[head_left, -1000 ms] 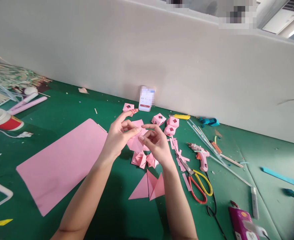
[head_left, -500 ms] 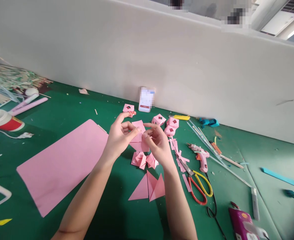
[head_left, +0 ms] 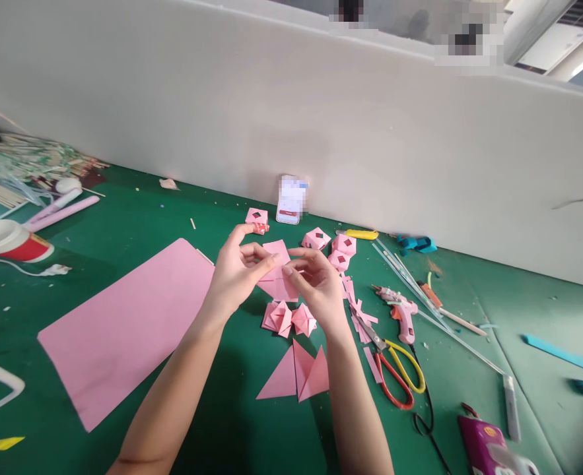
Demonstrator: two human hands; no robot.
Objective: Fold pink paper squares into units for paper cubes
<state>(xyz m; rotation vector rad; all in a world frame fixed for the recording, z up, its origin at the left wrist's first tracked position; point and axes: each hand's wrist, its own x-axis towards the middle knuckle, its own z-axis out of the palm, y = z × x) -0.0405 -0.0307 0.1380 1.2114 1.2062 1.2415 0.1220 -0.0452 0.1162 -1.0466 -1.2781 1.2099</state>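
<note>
My left hand [head_left: 236,277] pinches the left edge of a small piece of pink paper [head_left: 277,249] between thumb and fingers. At its right edge, my right hand [head_left: 315,280] has thumb and forefinger closed on the same paper. The paper is held above the table, and its lower part hangs between the two hands. Just below lie folded pink paper pieces [head_left: 277,318]. Nearer to me are pink paper triangles [head_left: 277,381]. Beyond the hands stand several pink paper shapes [head_left: 315,238] with diamond-shaped holes.
A large pink sheet [head_left: 127,336] lies to the left, with a paper cup [head_left: 14,241] beyond it. On the right are paper strips [head_left: 373,365], scissors [head_left: 395,382], a hot glue gun [head_left: 401,313] and clear sticks. A phone [head_left: 291,199] leans against the partition [head_left: 172,99].
The hands and the paper keep nearly the same pose. My right hand's fingers have shifted slightly to the right, and the whole view has moved a little.
</note>
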